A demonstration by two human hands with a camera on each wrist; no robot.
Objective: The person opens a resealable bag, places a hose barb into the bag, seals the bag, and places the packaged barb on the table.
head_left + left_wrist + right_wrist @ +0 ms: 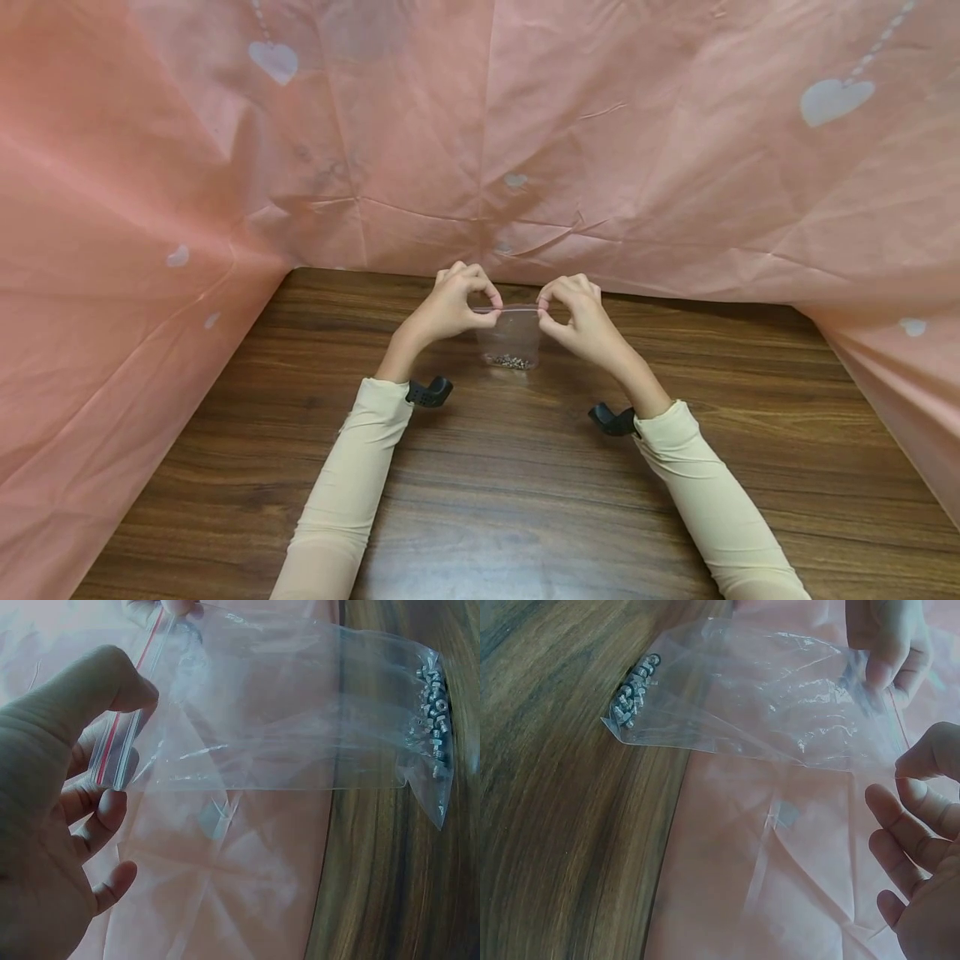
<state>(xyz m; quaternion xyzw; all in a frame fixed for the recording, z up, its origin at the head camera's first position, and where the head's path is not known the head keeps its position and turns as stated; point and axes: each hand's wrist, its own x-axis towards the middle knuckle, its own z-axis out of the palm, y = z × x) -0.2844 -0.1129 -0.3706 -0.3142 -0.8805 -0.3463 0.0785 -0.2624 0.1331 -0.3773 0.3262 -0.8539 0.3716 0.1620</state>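
Observation:
Between the two hands a clear zip-lock bag hangs upright over the table. My left hand pinches its top edge near the left corner with thumb and forefinger. At the opposite corner my right hand pinches the same edge. A red line runs along the zip strip in the left wrist view. Small silver metal pieces, which look like screws or nuts, lie heaped along the bag's bottom. The other fingers of the right hand are spread loosely below the corner in the right wrist view.
The brown wood-grain table spreads beneath both arms. A pink sheet with pale hearts rises behind the bag and along both sides. Each wrist wears a black strap, such as the left band.

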